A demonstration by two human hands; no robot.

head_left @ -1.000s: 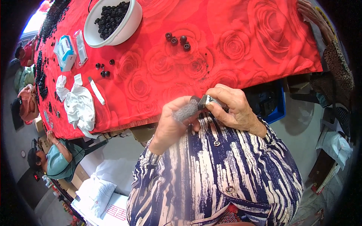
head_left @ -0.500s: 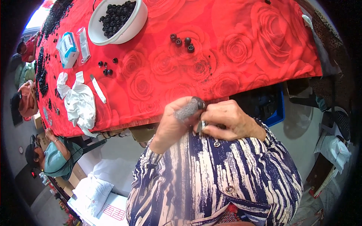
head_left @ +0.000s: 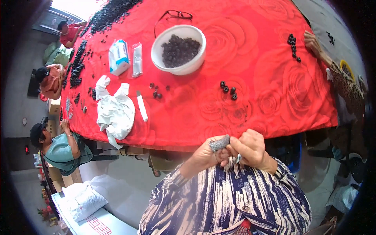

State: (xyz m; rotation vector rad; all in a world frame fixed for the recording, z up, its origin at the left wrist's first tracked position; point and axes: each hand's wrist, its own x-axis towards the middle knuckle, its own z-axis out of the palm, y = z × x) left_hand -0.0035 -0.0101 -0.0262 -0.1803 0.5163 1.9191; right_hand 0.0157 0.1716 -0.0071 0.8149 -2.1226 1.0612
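Note:
In front of my chest, just off the table edge, my two hands meet fingertip to fingertip. My left hand (head_left: 205, 156) has its fingers curled in, and a grey knitted finger sleeve (head_left: 219, 143) covers its thumb. What it pinches is hidden between the hands. Closed beside it, my right hand (head_left: 252, 149) grips a small shiny, blade-like piece (head_left: 238, 158) that sticks out below its fingers. Nearest on the red rose-patterned cloth (head_left: 180, 131) lie several small black ring-shaped parts (head_left: 233, 91).
A white bowl (head_left: 156, 55) holds many black parts, with glasses (head_left: 178, 15) behind it. Left of it are a blue-white box (head_left: 119, 58), a white-handled knife (head_left: 142, 106) and a white cloth (head_left: 115, 113). Co-workers sit at left; another person's hand (head_left: 312, 42) rests at far right.
The view has shifted, so the table and hands sit lower and further right in it. The far-right person's arm has come into sight. My hands stay together, the left one turned slightly.

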